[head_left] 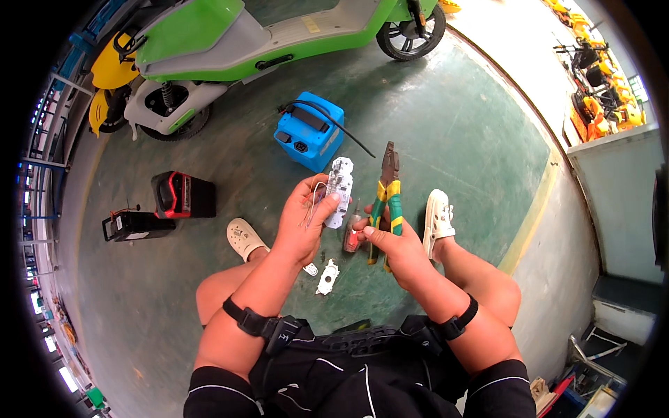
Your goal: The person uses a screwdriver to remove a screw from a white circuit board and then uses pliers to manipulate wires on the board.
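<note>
My left hand [304, 214] is closed round a white circuit board module [339, 191], its long side nearly upright, with the thumb across its lower part. Thin loose wires [313, 202] trail from the module beside the fingers. In my right hand [391, 245] is a pair of pliers [391, 180] with green and yellow handles, jaws pointing away from me. Module and pliers are apart. Between the hands, a red-handled screwdriver [351, 238] shows, partly behind the right fingers; I cannot tell whether they touch it. Below on the floor lies a white plastic part [327, 277].
A blue battery box [310, 132] with a black cable stands just ahead. Farther off is a green and grey electric scooter [279, 42]. Left are a black and red battery [185, 195] and a black battery [139, 226]. A grey cabinet [620, 188] stands at the right.
</note>
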`<move>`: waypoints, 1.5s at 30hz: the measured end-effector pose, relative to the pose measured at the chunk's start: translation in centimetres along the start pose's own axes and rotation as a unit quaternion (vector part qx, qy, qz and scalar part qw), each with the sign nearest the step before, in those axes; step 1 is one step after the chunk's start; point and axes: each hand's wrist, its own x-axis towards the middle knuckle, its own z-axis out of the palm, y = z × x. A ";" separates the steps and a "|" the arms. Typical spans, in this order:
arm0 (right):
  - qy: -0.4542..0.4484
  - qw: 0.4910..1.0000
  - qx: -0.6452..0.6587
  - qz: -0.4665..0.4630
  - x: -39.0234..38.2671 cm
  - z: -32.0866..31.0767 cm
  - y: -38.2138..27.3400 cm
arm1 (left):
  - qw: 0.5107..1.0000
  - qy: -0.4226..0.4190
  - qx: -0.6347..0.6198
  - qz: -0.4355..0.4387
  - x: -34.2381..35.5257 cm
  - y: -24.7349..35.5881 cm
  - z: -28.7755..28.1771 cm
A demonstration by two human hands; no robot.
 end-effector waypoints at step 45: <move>0.040 0.998 0.036 -0.013 -0.3 -1.1 -0.6 | 0.997 -0.009 0.018 -0.078 0.4 0.5 0.8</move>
